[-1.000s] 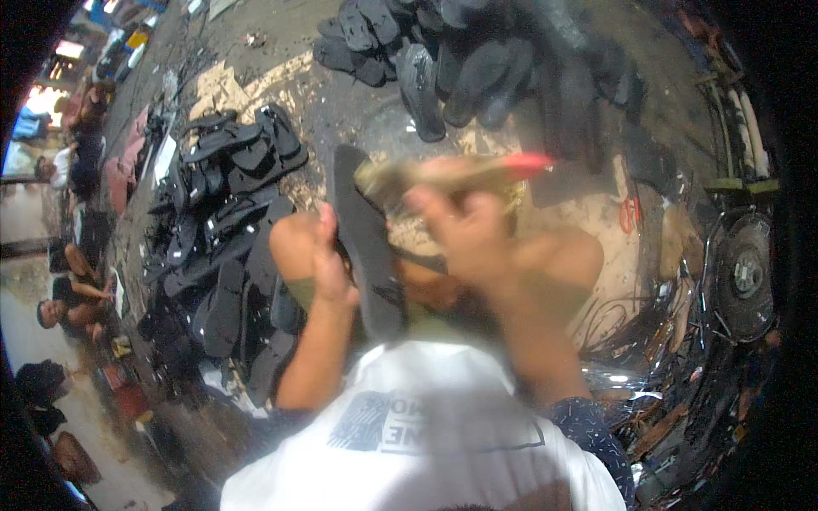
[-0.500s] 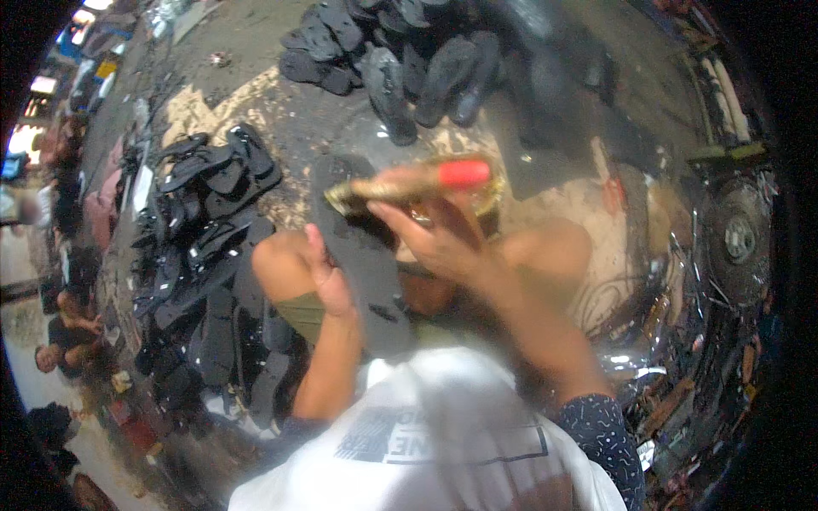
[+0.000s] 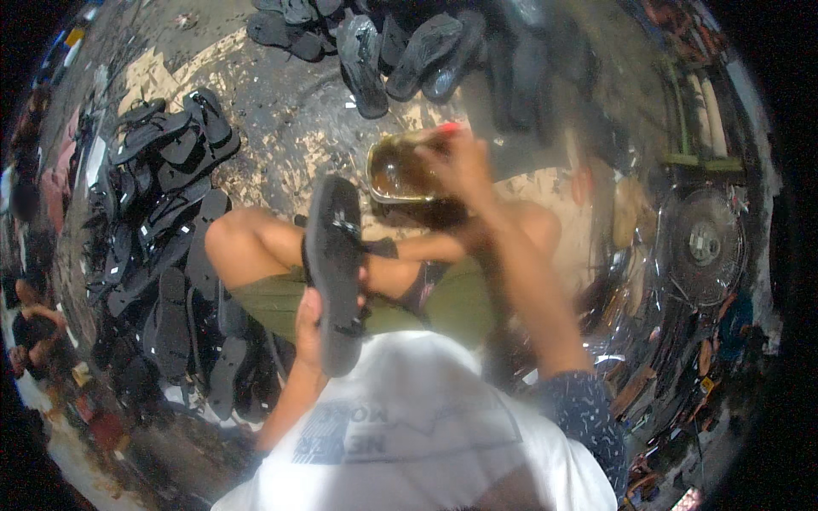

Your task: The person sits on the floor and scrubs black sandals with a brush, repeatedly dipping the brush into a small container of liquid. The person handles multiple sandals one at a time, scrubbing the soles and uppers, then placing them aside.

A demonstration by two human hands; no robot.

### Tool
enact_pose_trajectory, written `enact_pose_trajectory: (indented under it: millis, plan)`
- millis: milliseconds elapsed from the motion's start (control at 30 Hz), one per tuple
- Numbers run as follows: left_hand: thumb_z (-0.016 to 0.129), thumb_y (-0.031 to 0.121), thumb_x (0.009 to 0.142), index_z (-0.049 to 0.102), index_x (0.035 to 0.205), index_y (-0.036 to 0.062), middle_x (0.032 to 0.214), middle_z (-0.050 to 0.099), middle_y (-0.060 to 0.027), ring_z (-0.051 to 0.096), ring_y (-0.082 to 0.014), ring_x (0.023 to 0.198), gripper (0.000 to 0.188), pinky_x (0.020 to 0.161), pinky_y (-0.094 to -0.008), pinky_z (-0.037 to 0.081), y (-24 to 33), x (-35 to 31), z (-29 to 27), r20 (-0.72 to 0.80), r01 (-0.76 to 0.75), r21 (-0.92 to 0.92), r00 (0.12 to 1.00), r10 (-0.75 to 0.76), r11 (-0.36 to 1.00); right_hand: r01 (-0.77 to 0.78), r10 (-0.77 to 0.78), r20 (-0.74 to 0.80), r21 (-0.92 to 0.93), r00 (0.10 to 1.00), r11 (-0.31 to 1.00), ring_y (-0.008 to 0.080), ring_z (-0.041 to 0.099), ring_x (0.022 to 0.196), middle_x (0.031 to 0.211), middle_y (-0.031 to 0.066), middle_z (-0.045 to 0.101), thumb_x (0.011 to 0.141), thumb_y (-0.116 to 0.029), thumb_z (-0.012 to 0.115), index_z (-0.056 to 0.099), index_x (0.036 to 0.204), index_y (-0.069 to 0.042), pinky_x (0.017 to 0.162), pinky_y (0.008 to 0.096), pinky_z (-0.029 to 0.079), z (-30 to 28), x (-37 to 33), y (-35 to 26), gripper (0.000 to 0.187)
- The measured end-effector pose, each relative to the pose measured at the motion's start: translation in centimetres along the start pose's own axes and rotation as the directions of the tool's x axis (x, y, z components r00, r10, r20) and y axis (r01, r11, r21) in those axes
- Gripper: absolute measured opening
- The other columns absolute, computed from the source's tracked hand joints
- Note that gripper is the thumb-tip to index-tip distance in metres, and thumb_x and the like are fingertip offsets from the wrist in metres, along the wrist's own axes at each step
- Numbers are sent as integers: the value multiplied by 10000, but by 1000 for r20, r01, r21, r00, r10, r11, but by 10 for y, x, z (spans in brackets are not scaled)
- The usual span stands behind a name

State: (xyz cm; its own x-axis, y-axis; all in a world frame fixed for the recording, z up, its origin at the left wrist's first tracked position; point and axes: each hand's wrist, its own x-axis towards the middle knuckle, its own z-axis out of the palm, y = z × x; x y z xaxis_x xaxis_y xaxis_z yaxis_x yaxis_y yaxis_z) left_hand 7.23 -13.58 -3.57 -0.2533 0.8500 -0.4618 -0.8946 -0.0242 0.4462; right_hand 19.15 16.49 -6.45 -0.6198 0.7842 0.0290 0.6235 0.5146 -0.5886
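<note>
My left hand (image 3: 308, 324) is closed round a black sandal sole (image 3: 332, 264), held upright in front of my lap with its wet-looking face partly turned aside. Smeared by motion, my right hand (image 3: 462, 175) is over a rectangular tub of amber liquid (image 3: 375, 175) beyond my crossed legs. Above its fingers shows the red handle tip of a brush (image 3: 449, 129). The brush's bristle end is hidden or blurred at the tub.
Several black sandals (image 3: 175, 153) lie piled on the left. More black sandals (image 3: 362, 64) cover the far floor, over stained cardboard (image 3: 179, 72). A round fan-like grille (image 3: 705, 243) stands at the right among clutter. Another person (image 3: 38, 328) sits at the far left edge.
My right hand has taken the brush off the upper part of the sole and over to the tub. My left hand still holds the sole, now turned more edge-on. The view has shifted slightly.
</note>
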Motion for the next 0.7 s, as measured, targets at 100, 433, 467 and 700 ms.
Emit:
enact_pose_trajectory:
  millis: [100,433,467,700]
  plan:
    - [499,542,959,369,1416,-11,1338,505,-242,621,-280,980,729,753,-340,609,4,24,7,123,57,-340,992,-15,939,-39,70,-74,355,995,934,296,630,1014,1019,155,676,872,-155,660,662,1147,-70,923,410,464,-54,-21,9,288]
    - [456,496,975,536,1290,1,1121,671,-165,682,-251,852,592,728,-349,588,25,129,49,60,-181,-127,980,189,975,-213,391,-56,764,919,609,191,614,978,1031,76,666,927,-179,667,650,1080,25,900,334,484,-81,-73,-94,255]
    - [465,495,969,561,1266,4,1123,678,-165,692,-259,873,582,754,-383,592,26,137,56,88,-196,-112,974,207,974,-80,245,-111,752,963,654,212,624,979,1037,87,669,921,-171,671,652,1083,18,901,342,486,-54,-82,-104,250]
    - [467,541,958,547,1279,-1,1153,659,-198,687,-307,909,635,754,-421,593,39,129,86,142,-168,-201,970,198,965,278,-184,-227,508,956,815,299,609,1018,1121,140,634,932,-134,616,632,1167,-37,910,414,468,-17,-74,-105,255]
